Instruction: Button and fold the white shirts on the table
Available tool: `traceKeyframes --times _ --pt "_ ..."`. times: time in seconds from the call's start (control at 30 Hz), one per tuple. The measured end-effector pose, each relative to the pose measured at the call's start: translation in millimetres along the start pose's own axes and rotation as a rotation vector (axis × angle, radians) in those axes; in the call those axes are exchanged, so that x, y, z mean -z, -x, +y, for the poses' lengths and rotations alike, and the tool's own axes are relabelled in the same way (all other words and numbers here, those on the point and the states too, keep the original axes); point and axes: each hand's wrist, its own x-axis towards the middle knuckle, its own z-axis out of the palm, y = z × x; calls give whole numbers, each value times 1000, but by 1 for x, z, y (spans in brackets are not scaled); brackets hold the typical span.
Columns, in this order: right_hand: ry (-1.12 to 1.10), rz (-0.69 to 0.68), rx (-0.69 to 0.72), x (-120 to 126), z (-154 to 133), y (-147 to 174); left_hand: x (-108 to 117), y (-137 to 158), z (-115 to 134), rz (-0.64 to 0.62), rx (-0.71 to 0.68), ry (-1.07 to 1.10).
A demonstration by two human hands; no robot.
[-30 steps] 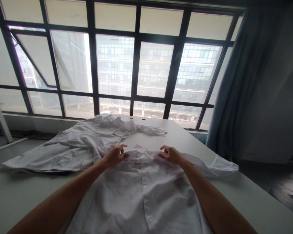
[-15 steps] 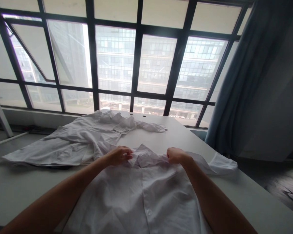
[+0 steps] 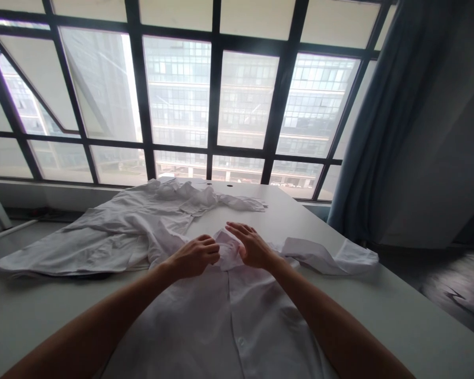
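Observation:
A white button-up shirt (image 3: 205, 321) lies front side up on the table, its collar (image 3: 226, 248) pointing away from me and its button placket running toward me. At the left side of the collar, my left hand (image 3: 197, 256) has its fingers curled closed on the shirt's fabric. My right hand (image 3: 255, 246) is at the collar's right side, fingers stretched out and thumb low by the collar. Beyond it, one sleeve (image 3: 332, 258) reaches out to the right, loosely folded.
More white garments (image 3: 114, 226) lie spread and rumpled on the left and far part of the white table (image 3: 379, 310). Large dark-framed windows (image 3: 177, 95) stand behind it, one pane tilted open. A blue-grey curtain (image 3: 371, 142) hangs at the right.
My right hand has let go of the shirt's right shoulder and moved left to the collar, its fingers now extended. My left hand has shifted slightly right. The view has turned a little.

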Motion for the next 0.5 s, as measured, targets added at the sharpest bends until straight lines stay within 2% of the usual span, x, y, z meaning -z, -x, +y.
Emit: traceKeyframes --times 0.17,0.27,0.37,0.5 --pt "-81 -102 85 0 -17 -2 -2 -3 7 22 -82 68" --pt "-15 -139 71 0 -19 -4 -6 -1 2 49 -44 86" --pt "109 -115 19 3 -17 -6 -6 2 -2 49 41 105" --pt "215 -76 6 10 -17 -8 -6 2 6 82 306 210"
